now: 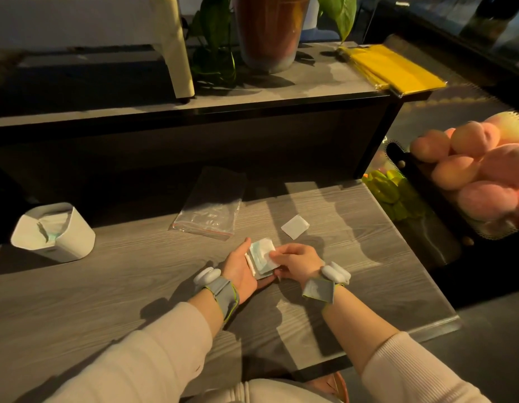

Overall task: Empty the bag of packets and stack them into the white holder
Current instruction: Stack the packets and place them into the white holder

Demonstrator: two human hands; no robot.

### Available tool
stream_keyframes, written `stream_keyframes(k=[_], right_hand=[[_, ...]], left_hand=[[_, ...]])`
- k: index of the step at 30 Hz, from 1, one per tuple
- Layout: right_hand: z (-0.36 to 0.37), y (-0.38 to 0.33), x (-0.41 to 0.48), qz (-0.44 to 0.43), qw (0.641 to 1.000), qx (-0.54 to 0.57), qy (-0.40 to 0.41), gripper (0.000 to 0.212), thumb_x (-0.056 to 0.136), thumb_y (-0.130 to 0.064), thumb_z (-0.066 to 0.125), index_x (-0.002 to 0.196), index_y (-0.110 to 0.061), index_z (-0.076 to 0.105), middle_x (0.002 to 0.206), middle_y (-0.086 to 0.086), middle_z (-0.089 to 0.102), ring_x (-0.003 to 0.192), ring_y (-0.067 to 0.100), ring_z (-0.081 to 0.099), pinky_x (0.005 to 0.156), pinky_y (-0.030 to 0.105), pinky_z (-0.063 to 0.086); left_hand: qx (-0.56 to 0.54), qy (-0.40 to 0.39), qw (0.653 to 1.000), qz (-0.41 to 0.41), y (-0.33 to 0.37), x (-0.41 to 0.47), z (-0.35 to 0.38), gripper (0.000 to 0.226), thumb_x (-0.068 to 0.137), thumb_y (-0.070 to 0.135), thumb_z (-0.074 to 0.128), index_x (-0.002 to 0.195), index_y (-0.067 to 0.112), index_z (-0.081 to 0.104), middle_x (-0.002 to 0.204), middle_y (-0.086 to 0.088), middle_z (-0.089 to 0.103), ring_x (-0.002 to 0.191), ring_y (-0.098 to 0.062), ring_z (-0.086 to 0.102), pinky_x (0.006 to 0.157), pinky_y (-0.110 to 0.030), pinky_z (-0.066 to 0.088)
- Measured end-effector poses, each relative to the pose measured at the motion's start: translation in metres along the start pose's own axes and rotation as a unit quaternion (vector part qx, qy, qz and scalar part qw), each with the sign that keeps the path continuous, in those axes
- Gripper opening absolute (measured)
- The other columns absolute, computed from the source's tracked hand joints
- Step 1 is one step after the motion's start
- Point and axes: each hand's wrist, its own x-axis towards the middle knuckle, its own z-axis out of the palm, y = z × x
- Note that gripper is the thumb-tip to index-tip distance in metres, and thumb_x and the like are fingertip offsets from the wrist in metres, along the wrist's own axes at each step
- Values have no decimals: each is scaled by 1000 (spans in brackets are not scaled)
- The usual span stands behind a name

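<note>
Head view of a person seated at a wood-grain counter point(136, 274), both hands meeting near its middle, toward the near edge. The left hand point(241, 271) is lying palm-up and cradling a stack of packets point(259, 258); its grip is closing on the stack, the thumb running along the stack's left edge and the fingers passing beneath it. The right hand point(296, 264) is reaching in from the right, its grip clamping on the right edge of the stack, thumb on top and fingers curling under. Each wrist is wearing a grey band carrying a white pod, seen on the left wrist point(217, 286) and the right wrist point(328, 282). The clear zip bag point(209, 210) is lying flat just beyond the hands, reaching toward the far edge of the counter, its red-lined mouth facing the person. A loose packet point(294, 226) is resting on the counter to the right of the bag, apart from both the bag and the hands. The white holder point(75, 242) is standing near the left edge of the counter, well apart from the hands, with pale packets point(53, 225) showing in its open top. Behind the counter, a raised shelf point(281, 85) is carrying a potted plant point(270, 33) and a pile of yellow sheets point(392, 68). Peaches point(470, 164) are lying heaped past the right edge.
</note>
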Motion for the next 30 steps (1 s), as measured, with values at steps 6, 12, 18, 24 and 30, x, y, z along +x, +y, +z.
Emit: stream_keyframes(k=[6,12,18,24,30], right_hand=[[-1,8,0,-94,987,-118,49,18,76,-19,78,69,-14,62,58,-9,63,49,5,56,48,15,44],[-34,4,14,-111,930,-313,155,15,85,-17,59,99,-15,66,88,-1,62,86,22,61,68,19,37],[-57,14,19,-50,867,-473,151,50,73,-31,72,119,-19,55,120,12,55,110,35,54,90,33,44],[-61,13,15,-37,889,-440,122,37,76,-30,73,107,-16,59,104,7,64,101,29,61,72,25,38],[-39,-1,9,-108,910,-383,119,25,86,-23,54,84,0,63,75,19,63,76,39,56,61,31,37]], left_hand=[[14,27,999,40,-5,6,3,38,101,17,35,136,4,42,119,-18,58,86,-26,60,72,-40,50],[-6,23,998,54,-5,5,-3,20,101,12,37,107,8,55,112,-14,61,97,-28,59,77,-55,49],[-23,23,998,55,-5,1,-1,15,100,12,41,108,8,52,101,-16,63,91,-29,60,81,-52,50],[-13,27,999,39,-2,-1,2,13,99,15,43,104,8,53,98,-13,62,88,-25,59,81,-48,49],[-14,32,999,13,-2,1,9,25,99,28,43,98,7,56,96,-10,58,90,-24,55,95,-48,42]])
